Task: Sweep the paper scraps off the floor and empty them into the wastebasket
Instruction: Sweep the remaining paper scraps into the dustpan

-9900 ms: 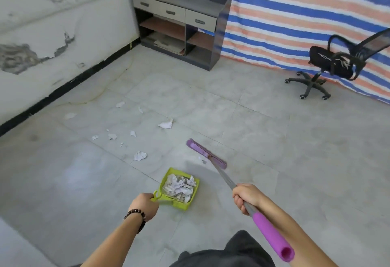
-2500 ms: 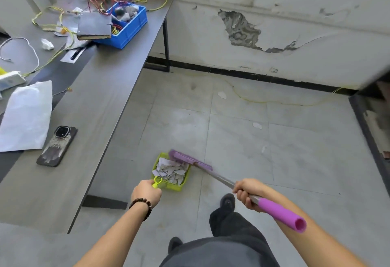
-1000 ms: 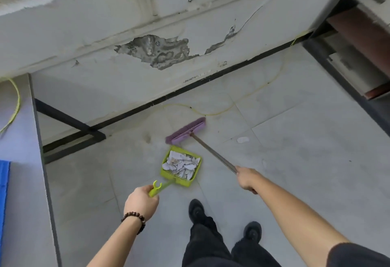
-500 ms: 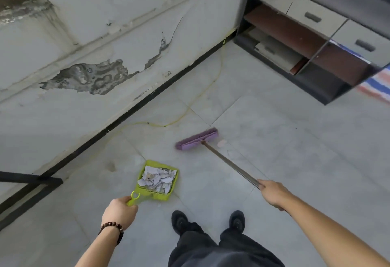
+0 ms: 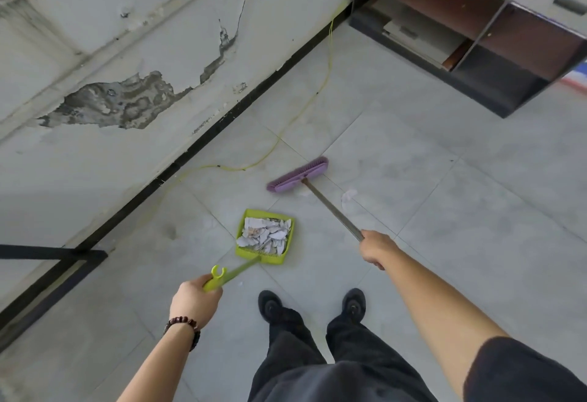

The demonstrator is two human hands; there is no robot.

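My left hand grips the handle of a lime-green dustpan, which sits low over the floor ahead of my feet and is full of white paper scraps. My right hand holds the metal shaft of a purple broom, whose head rests on the tiles beyond the dustpan. One loose paper scrap lies on the floor just right of the broom shaft. No wastebasket is in view.
A peeling white wall with a black baseboard runs along the left. A thin yellow cable trails along the floor by it. A dark cabinet with shelves and drawers stands at the top right. A black table leg frame is at the left.
The view has swung right from the table towards the cabinet. The dustpan has shifted right, closer under the broom head, and a scrap now shows beside the shaft.
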